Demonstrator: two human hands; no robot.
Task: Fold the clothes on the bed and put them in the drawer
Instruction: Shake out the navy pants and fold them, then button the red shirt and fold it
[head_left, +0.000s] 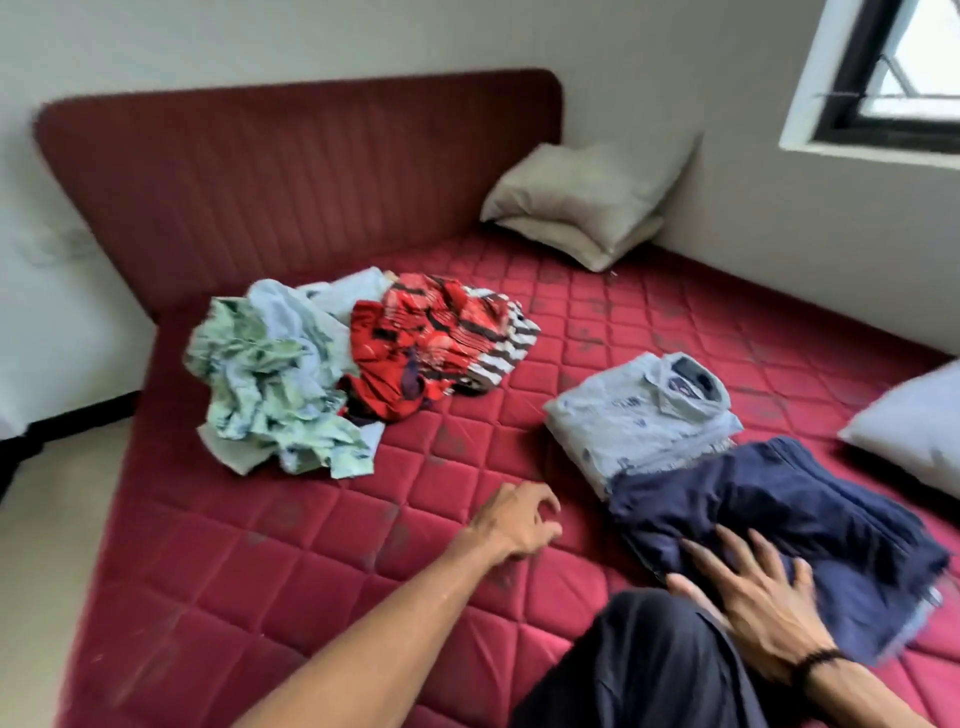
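Your right hand (753, 597), fingers spread flat, presses the folded navy garment (779, 514) at lower right, touching a folded pale blue shirt (639, 415) just above it. Smooth the navy fold square before you let go. Your left hand (519, 519), fingers loosely curled and holding nothing, hovers over the bed (311, 545) at centre, aimed toward the unfolded heap (332, 364) at centre left. Count: two folded pieces, perhaps four crumpled ones, though I cannot tell exactly, and three pillows (587, 202). No drawer shows.

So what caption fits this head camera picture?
Right hand presses folded navy shorts; left hand reaches toward unfolded clothes.
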